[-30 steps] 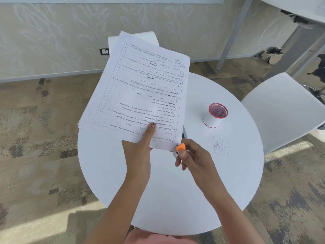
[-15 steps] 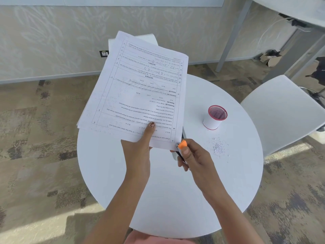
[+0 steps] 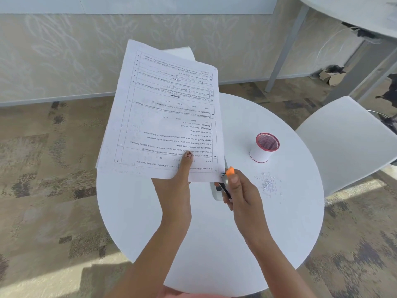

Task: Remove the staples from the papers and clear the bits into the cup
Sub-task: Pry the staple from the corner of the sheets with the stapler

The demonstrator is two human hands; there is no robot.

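The left hand held the papers up off the round white worktop, the stack tilted away toward the far side; its thumb pressed flat on the top sheet by the near edge, the fingers hidden beneath; the right hand was curled round a small orange-tipped staple remover, whose tip met the near right corner of the stack; the staple itself was too small to make out; a white object lay on the worktop under that corner, mostly hidden, and what it was I could not tell; the cup, white with a red rim, stood upright to the right of the papers and well apart from them; a scatter of bits lay on the worktop just near of the cup; a white chair stood to the right

The sheets looked light, thin and floppy, likely to sag or tear at the corner under a sideways pull; a pinch close beside the stapled corner would probably keep them taut against the tool; the bits seemed tiny, light and easily scattered, so sweeping them with a flat hand toward the cup would likely suit better than picking them up
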